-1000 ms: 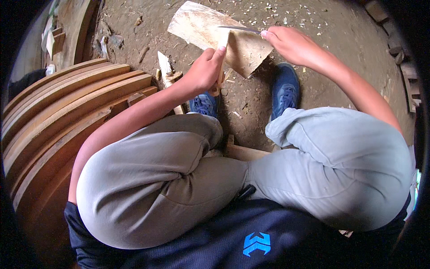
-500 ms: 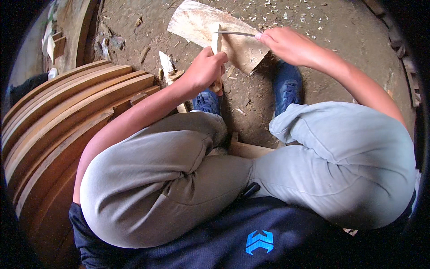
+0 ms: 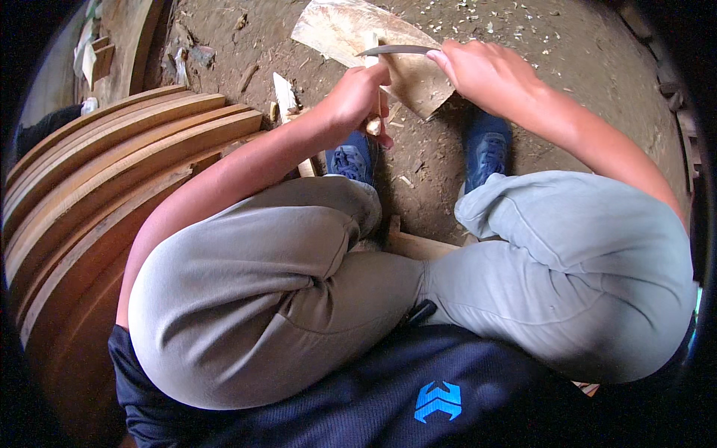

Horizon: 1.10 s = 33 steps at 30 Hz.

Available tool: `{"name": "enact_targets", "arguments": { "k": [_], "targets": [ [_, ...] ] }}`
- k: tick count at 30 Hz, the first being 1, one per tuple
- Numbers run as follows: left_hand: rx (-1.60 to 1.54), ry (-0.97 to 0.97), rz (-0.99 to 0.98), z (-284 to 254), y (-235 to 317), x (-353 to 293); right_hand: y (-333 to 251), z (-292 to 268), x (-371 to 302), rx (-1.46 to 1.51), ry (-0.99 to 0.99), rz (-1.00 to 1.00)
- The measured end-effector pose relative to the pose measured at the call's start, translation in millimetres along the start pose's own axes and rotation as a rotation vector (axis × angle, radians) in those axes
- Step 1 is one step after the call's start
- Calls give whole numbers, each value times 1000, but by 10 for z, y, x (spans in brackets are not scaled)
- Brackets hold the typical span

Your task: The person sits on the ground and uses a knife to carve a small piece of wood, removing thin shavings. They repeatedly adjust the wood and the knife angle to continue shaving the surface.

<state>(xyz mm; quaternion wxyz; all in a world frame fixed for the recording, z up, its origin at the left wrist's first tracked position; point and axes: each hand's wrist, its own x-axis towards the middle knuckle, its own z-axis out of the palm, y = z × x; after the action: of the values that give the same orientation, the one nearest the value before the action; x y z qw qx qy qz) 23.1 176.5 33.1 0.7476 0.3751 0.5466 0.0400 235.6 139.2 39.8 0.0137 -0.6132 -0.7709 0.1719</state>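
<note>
My left hand [image 3: 360,95] is closed around a short wooden stick [image 3: 373,125], whose pale near end pokes out below my fingers. The stick's far end stands above the hand, over a broad, flat piece of wood [image 3: 414,84] on the ground. In my closed right hand [image 3: 489,75] is a knife [image 3: 399,50] with a narrow, slightly curved blade. The blade points left and crosses the upper part of the stick, seemingly against it. The knife's handle is hidden in my grip.
Curved wooden boards [image 3: 142,134] are stacked at my left. Pale wood offcuts [image 3: 284,95] lie beside my left shoe [image 3: 349,160]. My right shoe [image 3: 487,149] stands just nearer than the flat wood. Shavings [image 3: 523,33] litter the dirt floor.
My left hand has shifted up and slightly right, and the stick has tipped so its near end shows. The knife stays across the stick's upper part, with my right hand slightly to the right.
</note>
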Motion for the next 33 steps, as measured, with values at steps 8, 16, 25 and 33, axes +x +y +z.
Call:
{"name": "enact_targets", "arguments": {
  "k": [8, 16, 25, 33],
  "targets": [
    [139, -89, 89, -94, -81, 20, 102, 15, 339, -280, 84, -39],
    [167, 27, 289, -136, -166, 77, 96, 57, 331, 57, -43, 193],
    [35, -17, 396, -237, 148, 17, 136, 493, 210, 315, 175, -99],
    [-42, -50, 417, -257, 332, -3, 138, 321, 260, 330, 293, -88]
  ]
}}
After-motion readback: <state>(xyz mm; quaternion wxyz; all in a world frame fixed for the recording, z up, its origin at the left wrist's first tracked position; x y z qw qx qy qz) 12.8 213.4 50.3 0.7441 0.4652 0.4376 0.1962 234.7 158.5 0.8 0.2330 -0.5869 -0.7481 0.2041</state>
